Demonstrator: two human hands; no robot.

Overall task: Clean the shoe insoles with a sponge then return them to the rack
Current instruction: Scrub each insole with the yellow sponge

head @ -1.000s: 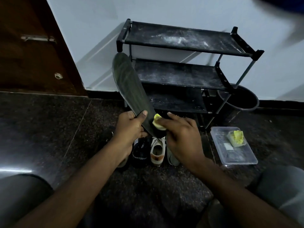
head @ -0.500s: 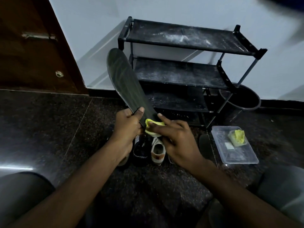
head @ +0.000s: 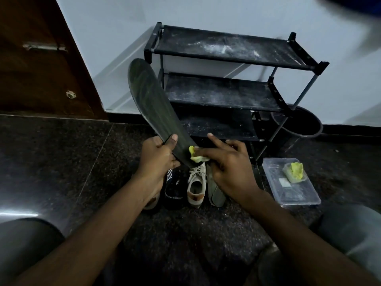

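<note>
Head cam: the left hand (head: 158, 157) grip pinches the long dark-green insole (head: 150, 112) near its heel, in front of the black three-tier rack (head: 226, 96). Meanwhile the right hand (head: 228, 168) pinches the crumpled yellow sponge (head: 194, 154), which just shuffled around that heel. Still scrubbing, I reckon.

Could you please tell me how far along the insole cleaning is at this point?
Done: a pale insole lies out on the floor beside the white shoe. In hand: the left hand grips the dark insole while the right hand holds the yellow sponge against its lower end. Left: no insole is on the rack yet, so returning them remains.
</note>
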